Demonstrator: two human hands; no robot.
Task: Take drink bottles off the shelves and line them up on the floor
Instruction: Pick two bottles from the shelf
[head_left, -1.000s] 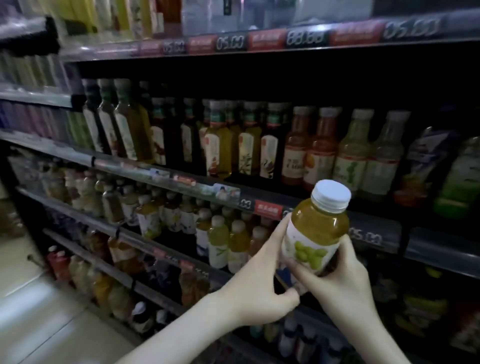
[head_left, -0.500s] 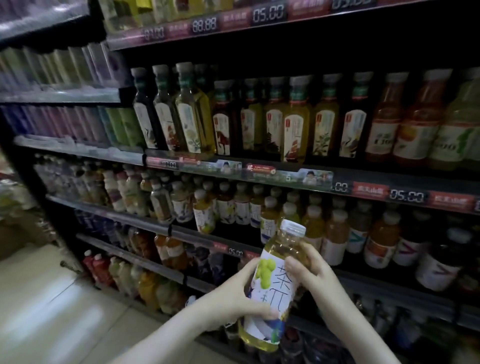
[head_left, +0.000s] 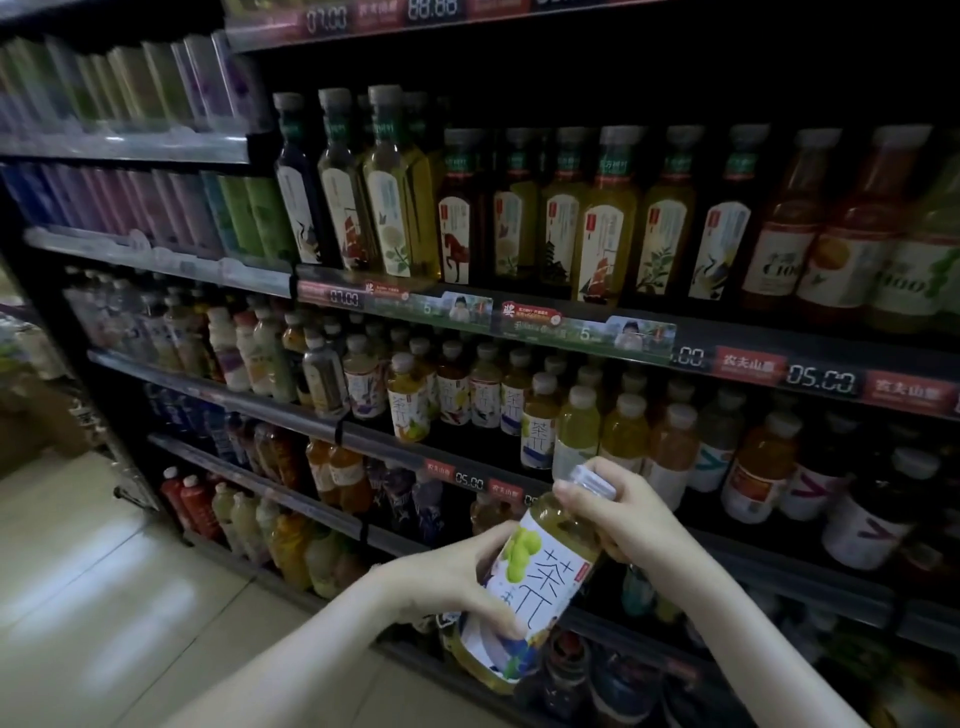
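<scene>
A yellow tea bottle with a white label, green fruit picture and a pale cap hangs tilted in front of the lower shelves. My left hand wraps around its lower body. My right hand grips its neck just under the cap. Rows of similar small bottles stand on the middle shelf behind it. Tall tea bottles fill the shelf above.
The dark shelf unit runs from upper left to lower right, with price strips on its edges. Slim cans line the left section. Red and yellow bottles stand on the bottom shelf. Pale tiled floor lies at lower left.
The bottle has come away from the shelf and down, tilting from upright to slanted. Both hands stayed on it. My view has dropped and shifted, showing more floor.
</scene>
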